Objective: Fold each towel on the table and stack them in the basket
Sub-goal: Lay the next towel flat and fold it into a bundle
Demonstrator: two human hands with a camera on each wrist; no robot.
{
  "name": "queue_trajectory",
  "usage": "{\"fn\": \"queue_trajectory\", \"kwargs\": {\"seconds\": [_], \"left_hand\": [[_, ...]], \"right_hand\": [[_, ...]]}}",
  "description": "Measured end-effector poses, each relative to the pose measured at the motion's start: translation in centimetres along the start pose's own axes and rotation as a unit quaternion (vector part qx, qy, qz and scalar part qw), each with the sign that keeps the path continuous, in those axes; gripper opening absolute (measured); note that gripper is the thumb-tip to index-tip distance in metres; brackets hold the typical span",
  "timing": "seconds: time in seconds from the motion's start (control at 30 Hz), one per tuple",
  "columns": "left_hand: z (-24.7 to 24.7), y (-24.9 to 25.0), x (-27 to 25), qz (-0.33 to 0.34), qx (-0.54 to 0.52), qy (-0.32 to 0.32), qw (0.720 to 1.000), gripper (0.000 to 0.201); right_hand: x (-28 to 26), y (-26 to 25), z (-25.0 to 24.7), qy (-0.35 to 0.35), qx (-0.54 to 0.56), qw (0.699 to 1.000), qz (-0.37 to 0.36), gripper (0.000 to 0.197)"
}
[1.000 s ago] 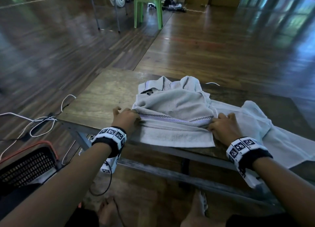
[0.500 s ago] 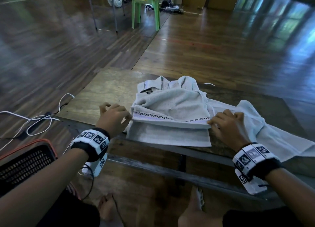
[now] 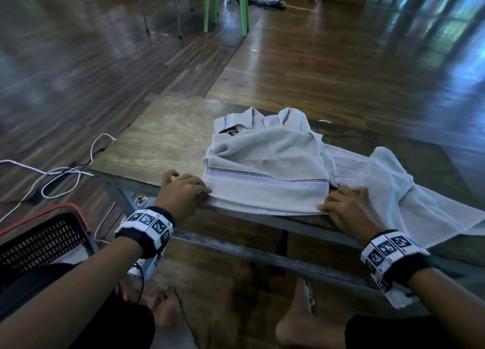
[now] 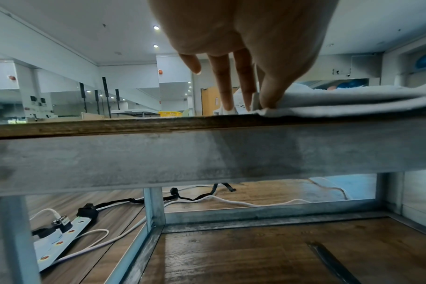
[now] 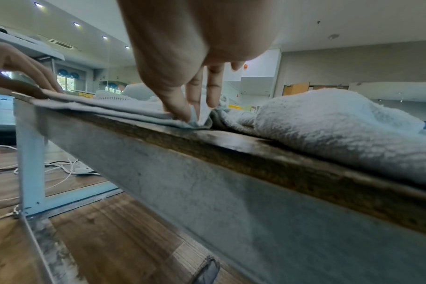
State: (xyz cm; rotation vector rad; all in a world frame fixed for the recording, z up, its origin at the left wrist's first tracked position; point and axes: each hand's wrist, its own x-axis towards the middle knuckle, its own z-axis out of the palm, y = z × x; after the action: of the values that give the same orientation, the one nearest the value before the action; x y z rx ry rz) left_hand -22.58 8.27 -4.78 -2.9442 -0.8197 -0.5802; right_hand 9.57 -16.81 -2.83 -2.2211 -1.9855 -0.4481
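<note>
Grey terry cloth, the towel [image 3: 265, 175] lies doubled on the bench [image 3: 162, 138], its striped band running along the bench's near edge. From the head view, the left hand [image 3: 183, 194] sits at the towel's left near corner and the right hand [image 3: 349, 212] at its right near corner, both on the bench's front edge. A second, paler towel [image 3: 409, 191] sprawls unfolded on the bench beyond the right hand. The basket [image 3: 44, 238] stands on the floor off the bench's left end, below the left forearm.

From the left wrist view, the thumb and fingers [image 4: 272, 96] pinch the stacked layers [image 4: 353, 103] at the corner, right on the bench edge [image 4: 110, 126].

From the right wrist view, the fingers [image 5: 180, 107] press down into the other corner and nip its layers [image 5: 134, 113]; the pale towel [image 5: 328, 119] bulges on the bench just beside them.

By my reading, the first fold is being squared up, edges matched at the bench's front. Next comes a second fold: both corners should lift together and travel evenly, or the layers will slip apart. Nothing folded looks to be in the basket yet, though most of its inside is out of sight.
</note>
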Motion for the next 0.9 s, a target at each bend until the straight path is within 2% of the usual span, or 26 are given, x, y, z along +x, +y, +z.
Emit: {"fn": "queue_trajectory", "kwargs": {"seconds": [0.13, 0.23, 0.33, 0.37, 0.5, 0.63, 0.77, 0.9], "left_hand": [[0.0, 0.1, 0.8, -0.004, -0.006, -0.003, 1.000, 0.011], [0.0, -0.4, 0.6, 0.017, -0.014, -0.016, 1.000, 0.011], [0.0, -1.3, -0.1, 0.034, -0.026, -0.051, 0.998, 0.038], [0.1, -1.6, -0.2, 0.036, -0.028, -0.059, 0.997, 0.040], [0.4, -1.5, 0.1, 0.031, -0.042, -0.047, 0.998, 0.031], [0.3, -1.3, 0.4, 0.008, -0.055, -0.033, 0.998, 0.017], [-0.3, -0.9, 0.2, -0.028, -0.058, -0.052, 0.997, 0.007], [-1.3, -0.4, -0.1, -0.045, -0.044, -0.067, 0.996, 0.003]], "right_hand": [[0.8, 0.2, 0.0, -0.045, 0.005, 0.998, 0.051, 0.022], [0.6, 0.4, -0.2, -0.047, 0.025, 0.996, 0.071, 0.018], [0.1, 0.5, -0.6, -0.056, 0.052, 0.994, 0.083, 0.014], [-0.2, 0.5, -0.6, -0.065, 0.055, 0.993, 0.081, 0.015], [-0.4, 0.3, -0.5, -0.111, 0.051, 0.990, 0.076, 0.033], [-0.5, 0.3, -0.4, -0.146, 0.039, 0.987, 0.060, 0.065], [-0.7, -0.5, -0.5, -0.123, 0.003, 0.992, 0.001, 0.045], [-1.1, -1.2, -0.2, -0.067, 0.012, 0.997, -0.024, 0.040]]}}
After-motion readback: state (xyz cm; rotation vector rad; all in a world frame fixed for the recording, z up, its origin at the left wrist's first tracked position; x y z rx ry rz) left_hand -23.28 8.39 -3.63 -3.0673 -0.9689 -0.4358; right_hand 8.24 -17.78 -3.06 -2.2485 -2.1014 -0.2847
